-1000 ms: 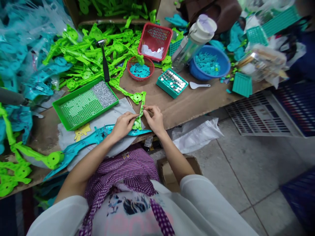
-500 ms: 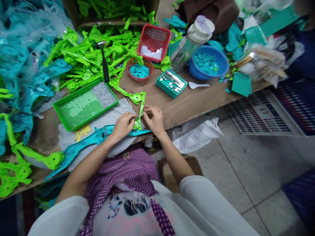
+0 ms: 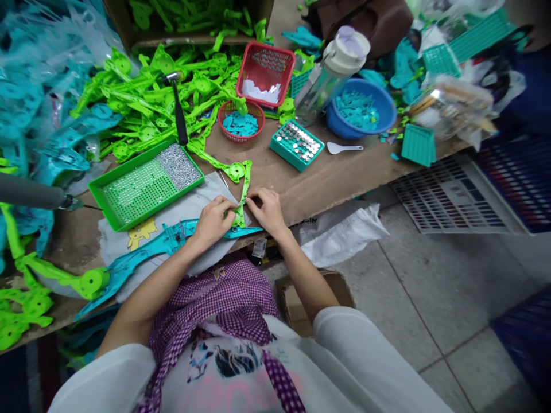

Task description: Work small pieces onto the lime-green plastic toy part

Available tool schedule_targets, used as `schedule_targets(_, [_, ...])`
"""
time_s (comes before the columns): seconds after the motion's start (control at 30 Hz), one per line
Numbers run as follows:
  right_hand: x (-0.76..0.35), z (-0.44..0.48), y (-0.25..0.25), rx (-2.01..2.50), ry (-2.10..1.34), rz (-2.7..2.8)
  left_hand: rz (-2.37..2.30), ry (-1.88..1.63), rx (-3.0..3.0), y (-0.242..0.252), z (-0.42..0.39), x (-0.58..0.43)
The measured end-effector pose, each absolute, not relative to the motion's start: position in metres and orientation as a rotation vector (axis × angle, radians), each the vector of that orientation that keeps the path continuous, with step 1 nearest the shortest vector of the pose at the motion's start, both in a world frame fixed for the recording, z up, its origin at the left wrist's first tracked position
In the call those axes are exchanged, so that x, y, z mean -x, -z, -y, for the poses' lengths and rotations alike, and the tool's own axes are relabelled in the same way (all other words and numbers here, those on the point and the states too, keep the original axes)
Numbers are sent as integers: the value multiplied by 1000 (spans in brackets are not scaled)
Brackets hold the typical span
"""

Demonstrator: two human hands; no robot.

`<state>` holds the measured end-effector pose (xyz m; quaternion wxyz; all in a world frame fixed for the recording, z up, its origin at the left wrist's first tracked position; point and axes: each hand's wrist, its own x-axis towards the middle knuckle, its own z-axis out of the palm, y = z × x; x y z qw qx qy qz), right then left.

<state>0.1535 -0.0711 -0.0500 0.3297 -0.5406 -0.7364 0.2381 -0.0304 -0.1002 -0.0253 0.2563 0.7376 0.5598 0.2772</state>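
Note:
My left hand (image 3: 213, 219) and my right hand (image 3: 267, 209) both pinch a long bright green plastic part (image 3: 242, 192) at the near edge of the brown table (image 3: 318, 183). The part stands on edge between my fingertips, its round end pointing away from me. Under it lies a long teal plastic part (image 3: 167, 244) on a grey cloth (image 3: 189, 206). A green tray (image 3: 144, 183) holding small silver pieces sits just left of my hands.
A heap of green parts (image 3: 155, 97) with a hammer (image 3: 177, 109) lies behind the tray. Two red baskets (image 3: 267, 71), a teal box of metal discs (image 3: 296, 145), a blue bowl (image 3: 360, 109), a bottle (image 3: 331, 74) and a white spoon (image 3: 344, 148) stand beyond. Teal parts (image 3: 34, 103) pile at left.
My hands stay on the green part with small finger shifts. A grey rod has come into view at the left edge. The view has drifted slightly.

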Motion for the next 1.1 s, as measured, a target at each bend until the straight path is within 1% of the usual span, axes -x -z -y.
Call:
schedule_targets(0.37, [-161, 64, 45, 1347, -765, 1985, -1571, -757, -1968, 25, 98, 31])
schedule_targets(0.57, [-161, 66, 48, 1348, -709, 1986, -1608, -728, -1933, 23, 96, 32])
schedule_targets(0.9, [-152, 65, 38, 1572, -701, 1972, -1602, -745, -1828, 21, 94, 34])
schedule_targets(1.1, [-150, 62, 31, 1684, -787, 1937, -1610, -721, -1817, 20, 93, 33])
